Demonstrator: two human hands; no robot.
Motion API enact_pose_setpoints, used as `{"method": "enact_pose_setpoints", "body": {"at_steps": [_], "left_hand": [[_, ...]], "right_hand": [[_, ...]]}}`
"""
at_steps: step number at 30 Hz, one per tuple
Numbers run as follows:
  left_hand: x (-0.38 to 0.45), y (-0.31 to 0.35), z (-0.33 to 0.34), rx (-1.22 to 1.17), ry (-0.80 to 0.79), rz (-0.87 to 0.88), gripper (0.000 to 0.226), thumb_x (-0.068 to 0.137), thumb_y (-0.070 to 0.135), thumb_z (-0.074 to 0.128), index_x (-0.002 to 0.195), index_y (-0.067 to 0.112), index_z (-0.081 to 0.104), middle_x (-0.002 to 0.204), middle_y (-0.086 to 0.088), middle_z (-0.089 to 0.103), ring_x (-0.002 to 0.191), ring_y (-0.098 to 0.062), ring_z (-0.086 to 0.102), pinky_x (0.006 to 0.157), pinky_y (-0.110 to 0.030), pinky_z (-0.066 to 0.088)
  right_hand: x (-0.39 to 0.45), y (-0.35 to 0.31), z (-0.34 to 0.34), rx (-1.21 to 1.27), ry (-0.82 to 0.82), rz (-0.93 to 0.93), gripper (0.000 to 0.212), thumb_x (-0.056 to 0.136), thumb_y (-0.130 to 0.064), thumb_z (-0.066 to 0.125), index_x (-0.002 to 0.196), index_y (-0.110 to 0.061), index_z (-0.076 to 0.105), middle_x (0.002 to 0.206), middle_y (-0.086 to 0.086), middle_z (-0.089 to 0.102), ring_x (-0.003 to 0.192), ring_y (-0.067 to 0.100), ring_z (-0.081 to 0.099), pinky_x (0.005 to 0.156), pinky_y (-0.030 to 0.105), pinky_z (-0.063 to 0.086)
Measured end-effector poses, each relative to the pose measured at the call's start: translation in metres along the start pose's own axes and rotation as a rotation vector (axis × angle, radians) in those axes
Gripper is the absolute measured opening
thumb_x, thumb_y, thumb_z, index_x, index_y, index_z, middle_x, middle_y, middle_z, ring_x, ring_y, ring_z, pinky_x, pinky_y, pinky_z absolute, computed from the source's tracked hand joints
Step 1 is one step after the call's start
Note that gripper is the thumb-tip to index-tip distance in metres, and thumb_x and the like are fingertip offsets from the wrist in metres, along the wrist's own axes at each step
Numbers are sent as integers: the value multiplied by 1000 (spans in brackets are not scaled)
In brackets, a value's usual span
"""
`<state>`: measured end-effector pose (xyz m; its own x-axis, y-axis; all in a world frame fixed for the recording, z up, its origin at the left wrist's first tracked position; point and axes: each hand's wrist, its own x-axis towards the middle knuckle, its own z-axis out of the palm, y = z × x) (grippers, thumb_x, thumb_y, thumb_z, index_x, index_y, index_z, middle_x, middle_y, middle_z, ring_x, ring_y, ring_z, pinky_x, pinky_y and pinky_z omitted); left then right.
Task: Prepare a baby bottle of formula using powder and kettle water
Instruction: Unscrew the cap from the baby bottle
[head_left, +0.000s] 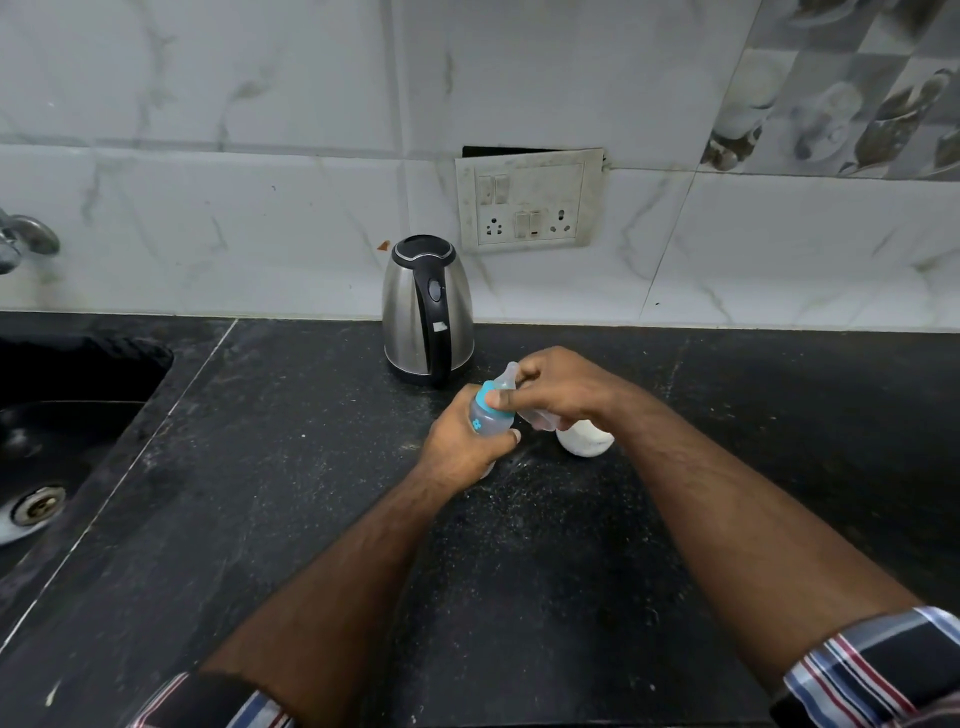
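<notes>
head view: black speckled counter (291, 467) under marble wall tiles (260, 208), both hands' fingers (511, 435) curled around baby bottle (491, 418)

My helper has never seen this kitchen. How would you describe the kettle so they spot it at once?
Find the white switch panel on the tiled wall. Just below, at the back of the black counter, stands the kettle: shiny steel with a black lid and handle, the tallest thing there.

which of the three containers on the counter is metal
The kettle, standing at the wall behind the hands: shiny steel with a black handle. The baby bottle is greyish plastic, the small tub white.
</notes>
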<state>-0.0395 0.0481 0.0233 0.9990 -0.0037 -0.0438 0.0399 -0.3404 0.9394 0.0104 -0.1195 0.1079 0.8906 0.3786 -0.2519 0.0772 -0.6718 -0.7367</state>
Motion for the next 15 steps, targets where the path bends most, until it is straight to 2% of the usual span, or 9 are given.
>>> {"method": "enact_pose_setpoints", "body": {"at_steps": [2, 4, 8, 9, 11, 12, 13, 15], "left_hand": [[0, 4, -1, 9, -9, 3, 48, 80, 28, 81, 118, 36, 53, 102, 10, 66, 83, -6, 66, 56, -16, 55], [1, 6, -2, 23, -18, -4, 51, 80, 28, 82, 121, 36, 53, 105, 11, 65, 88, -7, 66, 61, -19, 55], [4, 7, -6, 28, -45, -12, 54, 80, 25, 82, 125, 32, 53, 109, 7, 66, 97, -12, 67, 76, -29, 56], [4, 7, -7, 24, -58, -18, 56, 80, 24, 83, 126, 31, 53, 110, 7, 66, 100, -12, 66, 79, -30, 55], [6, 6, -9, 19, -76, -28, 57, 79, 22, 84, 126, 30, 52, 111, 8, 66, 103, -12, 66, 85, -31, 56], [6, 6, -10, 25, -83, -29, 58, 79, 22, 85, 126, 29, 52, 112, 7, 65, 104, -13, 65, 88, -32, 56], [7, 7, -10, 35, -89, -30, 60, 79, 22, 85, 129, 28, 52, 114, 6, 65, 106, -13, 64, 90, -33, 56], [6, 8, -9, 61, -90, -30, 66, 80, 22, 85, 135, 25, 50, 119, 5, 63, 110, -13, 62, 95, -36, 56]], "right_hand": [[2, -6, 2, -94, -9, -4, 57, 76, -63, 82, 91, -9, 75, 65, 3, 61, 59, 15, 55, 51, 28, 43], [4, -8, 2, -150, -1, -25, 60, 76, -64, 81, 88, -6, 74, 66, 4, 59, 59, 15, 52, 57, 33, 41], [3, -10, -4, -163, -17, -90, 37, 80, -52, 82, 80, -16, 75, 56, -10, 62, 50, 3, 52, 63, 33, 42], [2, -11, -6, -148, -45, -96, 28, 81, -47, 84, 86, -20, 78, 61, -13, 67, 54, 0, 57, 66, 33, 46], [0, -12, -10, -102, -92, -110, 26, 81, -33, 87, 103, -24, 79, 88, -14, 77, 82, 4, 71, 82, 36, 56], [0, -11, -13, -76, -121, -123, 31, 81, -25, 88, 110, -24, 78, 99, -12, 78, 94, 7, 72, 88, 33, 58], [0, -10, -16, -56, -155, -134, 36, 81, -18, 87, 114, -25, 77, 104, -13, 78, 98, 5, 71, 86, 25, 58], [1, -10, -21, -41, -198, -143, 47, 81, -12, 86, 124, -26, 73, 107, -20, 75, 95, -6, 69, 74, 8, 52]]}}
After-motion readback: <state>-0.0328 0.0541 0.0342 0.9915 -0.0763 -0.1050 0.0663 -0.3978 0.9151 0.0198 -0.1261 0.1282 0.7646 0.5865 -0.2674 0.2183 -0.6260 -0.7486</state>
